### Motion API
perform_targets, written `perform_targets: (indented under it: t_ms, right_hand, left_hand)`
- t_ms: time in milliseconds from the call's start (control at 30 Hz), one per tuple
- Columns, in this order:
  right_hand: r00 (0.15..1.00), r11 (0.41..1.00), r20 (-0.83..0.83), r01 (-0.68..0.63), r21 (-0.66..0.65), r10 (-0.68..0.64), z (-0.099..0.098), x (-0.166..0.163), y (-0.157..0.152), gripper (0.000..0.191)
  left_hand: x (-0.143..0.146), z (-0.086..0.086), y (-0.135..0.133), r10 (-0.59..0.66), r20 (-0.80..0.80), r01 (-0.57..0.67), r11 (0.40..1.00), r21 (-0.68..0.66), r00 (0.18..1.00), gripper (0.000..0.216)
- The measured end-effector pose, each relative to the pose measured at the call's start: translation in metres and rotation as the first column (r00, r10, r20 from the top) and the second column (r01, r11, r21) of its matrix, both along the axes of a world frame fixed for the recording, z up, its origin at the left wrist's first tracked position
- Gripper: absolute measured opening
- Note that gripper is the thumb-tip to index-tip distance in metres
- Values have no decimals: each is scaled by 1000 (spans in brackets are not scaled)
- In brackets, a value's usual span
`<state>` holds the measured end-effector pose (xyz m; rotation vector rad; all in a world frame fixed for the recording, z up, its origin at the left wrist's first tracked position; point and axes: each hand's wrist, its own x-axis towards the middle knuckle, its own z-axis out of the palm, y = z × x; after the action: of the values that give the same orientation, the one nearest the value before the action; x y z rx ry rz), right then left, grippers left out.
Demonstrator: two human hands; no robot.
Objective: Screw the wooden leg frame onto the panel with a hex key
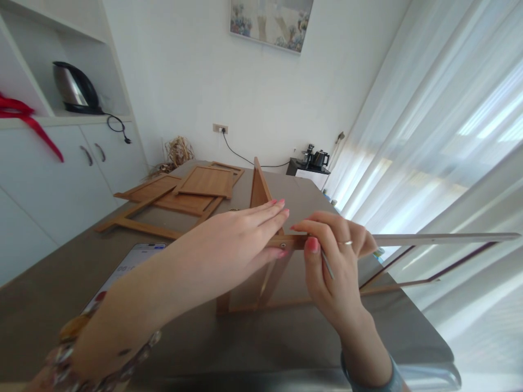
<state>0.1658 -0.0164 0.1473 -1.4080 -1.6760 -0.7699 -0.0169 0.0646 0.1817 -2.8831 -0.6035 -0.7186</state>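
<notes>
A wooden frame (296, 242) stands on edge on the table, its long top rail running off to the right. My left hand (255, 228) grips this frame at a corner, fingers laid over the top and thumb on the near face, just by a small screw (283, 245). Beside it my right hand (337, 256) is closed on a thin metal hex key (328, 265), pinched between thumb and fingers against the rail. The key's other end is hidden by the fingers. Behind the corner rises an upright wooden panel (259, 185).
More wooden panels (207, 181) and an open frame (143, 226) lie on the grey table (196, 343) at the left. A phone (126, 267) lies beside my left forearm. White curtains (433, 136) hang at the right, near the frame's far end.
</notes>
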Motion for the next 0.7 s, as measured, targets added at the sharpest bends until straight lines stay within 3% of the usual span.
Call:
perform_targets:
  t_ms: [133, 300, 400, 467, 600, 700]
  right_hand:
    - [970, 965, -244, 51, 257, 14, -8, -4, -4, 43]
    - [857, 929, -451, -80, 362, 249, -18, -12, -15, 25]
    - [711, 911, -594, -166, 378, 376, -25, -16, -21, 25]
    - [660, 914, -640, -205, 351, 394, -28, -17, -23, 28]
    - [667, 925, -644, -225, 305, 375, -33, -21, -20, 37]
    - [664, 919, -642, -211, 332, 384, -38, -23, -17, 31]
  left_hand:
    - [-1, 0, -2, 12, -23, -10, 996, 85, 1000, 56]
    - [-2, 3, -5, 18, -34, -14, 994, 112, 999, 54]
    - [-2, 5, -6, 3, -19, 0, 994, 112, 1000, 53]
    - [-2, 5, -6, -2, -13, 3, 993, 115, 1000, 53]
    - [-2, 5, -6, 18, -19, -15, 993, 114, 1000, 52]
    - [-2, 4, -6, 23, -32, -19, 993, 119, 999, 51]
